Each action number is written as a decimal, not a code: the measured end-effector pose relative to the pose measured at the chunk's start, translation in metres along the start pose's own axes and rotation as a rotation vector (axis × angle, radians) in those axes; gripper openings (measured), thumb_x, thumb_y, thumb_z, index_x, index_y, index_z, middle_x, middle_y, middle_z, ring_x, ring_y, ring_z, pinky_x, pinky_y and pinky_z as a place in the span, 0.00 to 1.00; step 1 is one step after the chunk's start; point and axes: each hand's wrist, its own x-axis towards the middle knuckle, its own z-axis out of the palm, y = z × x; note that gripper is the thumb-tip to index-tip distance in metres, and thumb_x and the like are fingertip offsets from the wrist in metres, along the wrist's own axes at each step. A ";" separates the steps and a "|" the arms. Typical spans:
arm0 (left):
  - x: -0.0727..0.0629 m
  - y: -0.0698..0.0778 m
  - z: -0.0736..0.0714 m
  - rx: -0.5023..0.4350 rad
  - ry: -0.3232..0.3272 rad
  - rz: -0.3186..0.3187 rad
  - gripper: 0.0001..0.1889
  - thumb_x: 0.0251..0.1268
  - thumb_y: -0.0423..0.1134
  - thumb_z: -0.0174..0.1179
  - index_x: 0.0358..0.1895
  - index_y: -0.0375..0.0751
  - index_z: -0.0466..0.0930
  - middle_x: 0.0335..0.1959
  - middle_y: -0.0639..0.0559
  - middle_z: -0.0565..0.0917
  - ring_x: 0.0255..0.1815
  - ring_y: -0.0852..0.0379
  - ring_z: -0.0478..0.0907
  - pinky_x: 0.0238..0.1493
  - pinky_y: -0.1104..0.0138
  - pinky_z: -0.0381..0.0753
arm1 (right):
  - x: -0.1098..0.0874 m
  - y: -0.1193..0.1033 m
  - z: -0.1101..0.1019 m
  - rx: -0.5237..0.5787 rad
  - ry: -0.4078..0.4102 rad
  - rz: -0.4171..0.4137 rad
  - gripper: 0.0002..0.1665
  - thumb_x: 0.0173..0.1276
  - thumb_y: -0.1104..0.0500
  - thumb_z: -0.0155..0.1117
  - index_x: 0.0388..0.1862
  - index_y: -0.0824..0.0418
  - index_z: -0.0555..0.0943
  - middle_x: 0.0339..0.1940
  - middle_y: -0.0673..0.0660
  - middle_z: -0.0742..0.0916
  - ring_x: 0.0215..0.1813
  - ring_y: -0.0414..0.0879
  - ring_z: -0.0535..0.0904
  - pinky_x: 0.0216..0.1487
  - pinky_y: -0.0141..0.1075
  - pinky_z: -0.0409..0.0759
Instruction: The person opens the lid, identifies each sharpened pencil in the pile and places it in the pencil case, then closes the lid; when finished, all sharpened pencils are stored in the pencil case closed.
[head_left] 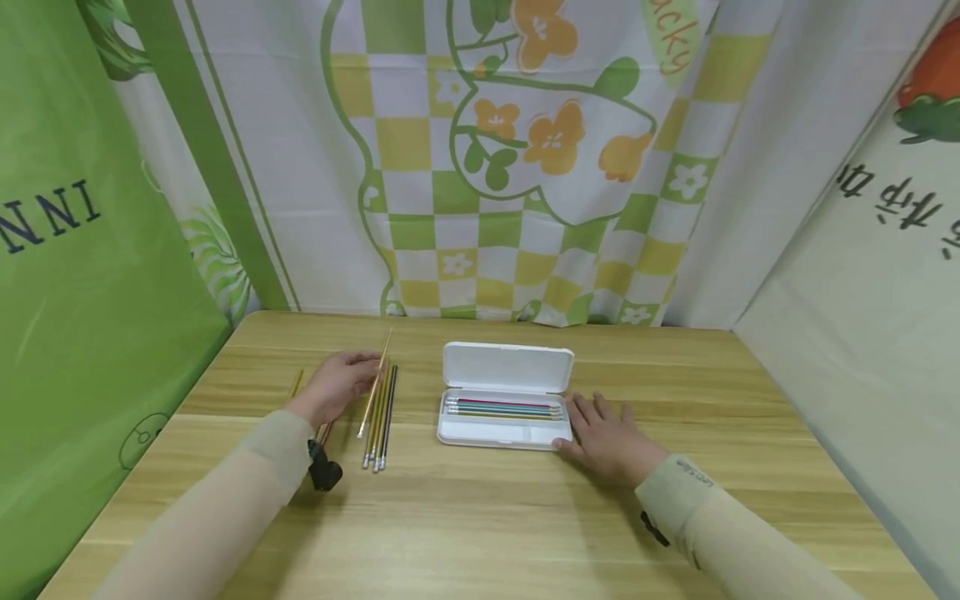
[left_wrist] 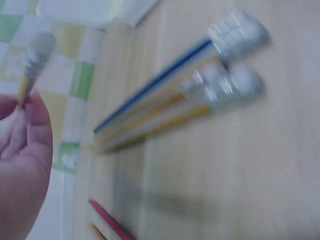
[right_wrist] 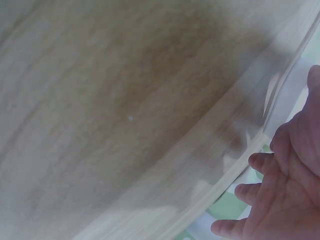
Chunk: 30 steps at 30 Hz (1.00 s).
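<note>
My left hand [head_left: 339,385] pinches a gold pencil [head_left: 372,404] between thumb and fingers, its white eraser end pointing toward me. Right beside it, several gold and dark pencils [head_left: 386,417] lie together on the table, eraser ends nearest me. The left wrist view shows the held pencil [left_wrist: 36,57] upright in the fingertips, apart from the blurred bunch [left_wrist: 165,95]. A white pencil case [head_left: 480,432] stands open in the middle, several coloured pencils [head_left: 502,409] lying crosswise in its back part. My right hand [head_left: 607,437] rests spread at the case's right end, thumb at its front corner.
More pencils lie left of and under my left forearm, among them a gold one [head_left: 297,382] and a red one [left_wrist: 111,220]. The wooden table [head_left: 480,533] ends at the back against a patterned curtain [head_left: 480,250]. Cloth also hangs at both sides.
</note>
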 end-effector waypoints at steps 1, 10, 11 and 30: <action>0.001 0.002 0.002 -0.030 -0.029 0.014 0.26 0.81 0.28 0.48 0.74 0.17 0.56 0.67 0.24 0.70 0.53 0.55 0.80 0.57 0.64 0.81 | 0.000 -0.001 -0.001 0.000 -0.003 0.000 0.53 0.81 0.30 0.38 0.83 0.71 0.51 0.82 0.70 0.59 0.80 0.74 0.49 0.70 0.77 0.48; 0.013 0.023 0.029 -0.133 -0.190 0.093 0.27 0.78 0.23 0.46 0.74 0.15 0.53 0.50 0.48 0.80 0.45 0.61 0.81 0.52 0.68 0.81 | 0.003 0.005 0.008 -0.015 0.000 0.001 0.57 0.78 0.24 0.31 0.83 0.70 0.51 0.82 0.69 0.59 0.80 0.73 0.48 0.70 0.77 0.47; 0.014 0.026 0.033 -0.131 -0.201 0.092 0.26 0.78 0.23 0.46 0.74 0.15 0.54 0.51 0.47 0.79 0.45 0.61 0.81 0.51 0.68 0.81 | 0.003 0.005 0.007 -0.013 -0.001 0.001 0.57 0.78 0.24 0.31 0.83 0.69 0.51 0.82 0.69 0.59 0.80 0.73 0.48 0.70 0.77 0.47; 0.035 0.049 0.114 0.638 -0.422 0.261 0.18 0.68 0.23 0.56 0.59 0.26 0.82 0.51 0.39 0.86 0.54 0.48 0.81 0.58 0.60 0.81 | -0.002 -0.003 -0.005 -0.005 -0.033 0.008 0.54 0.81 0.28 0.33 0.82 0.73 0.52 0.82 0.71 0.60 0.80 0.75 0.48 0.70 0.77 0.47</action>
